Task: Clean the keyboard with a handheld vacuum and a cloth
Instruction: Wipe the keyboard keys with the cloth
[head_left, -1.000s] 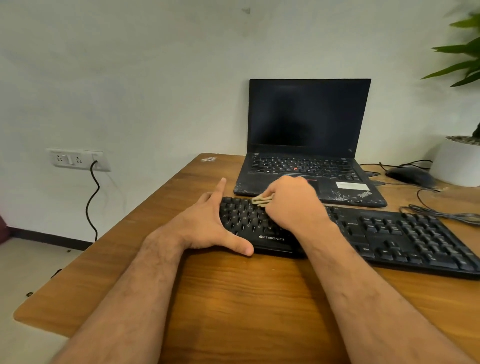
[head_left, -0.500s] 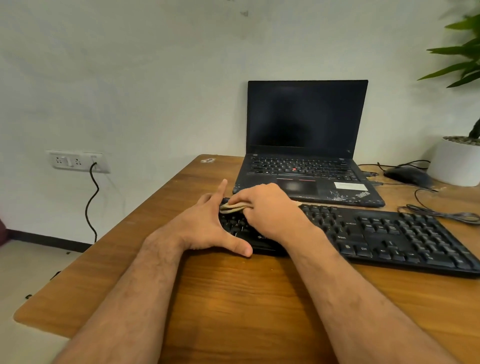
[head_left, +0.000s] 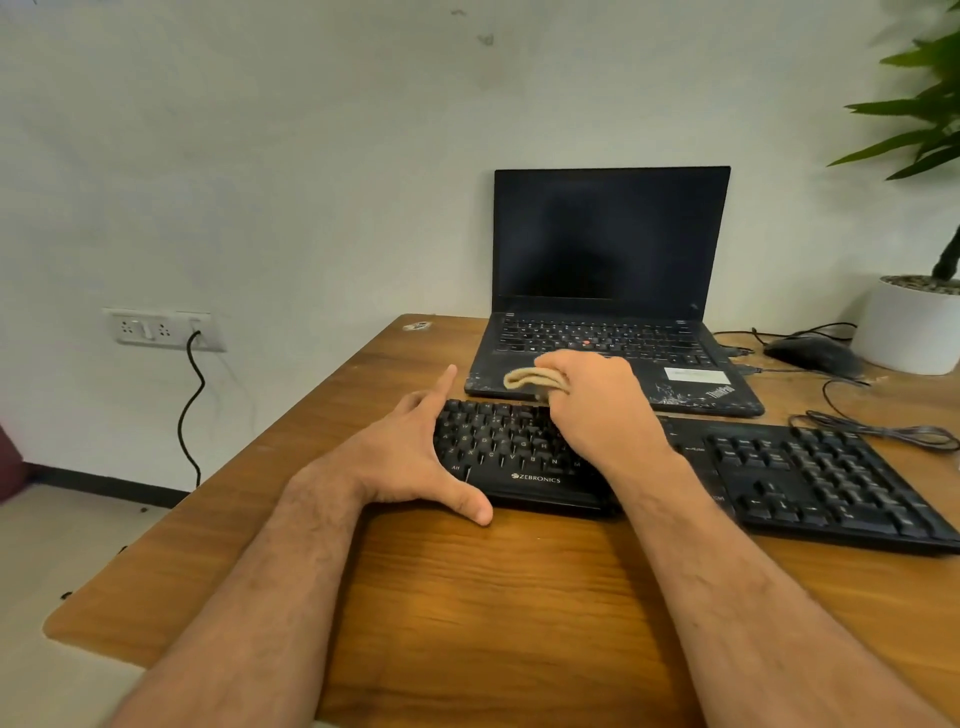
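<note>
Cloth position differs from the frame half a second earlier: the folded beige cloth and the right hand gripping it have moved right and toward the far edge of the keyboard, from beside the left index finger to a point over the near edge of the ThinkPad laptop. More of the left key block is now uncovered. The left hand has kept its place.

Head view. The black Zebronics keyboard lies across the wooden desk, just near of the open laptop, whose screen is dark. The right hand hovers at the keyboard's far edge, left of centre, fingers curled around the cloth; the cloth sticks out to the left of the fingers. Whether the cloth touches the keys cannot be told. The left hand braces the keyboard's left end: fingers straight, index finger along the left side, thumb laid along the near edge, nothing grasped.

A black mouse sits far right, near a white plant pot. A coiled cable lies beyond the keyboard's right end. A wall socket with a plugged black cord is at left.
</note>
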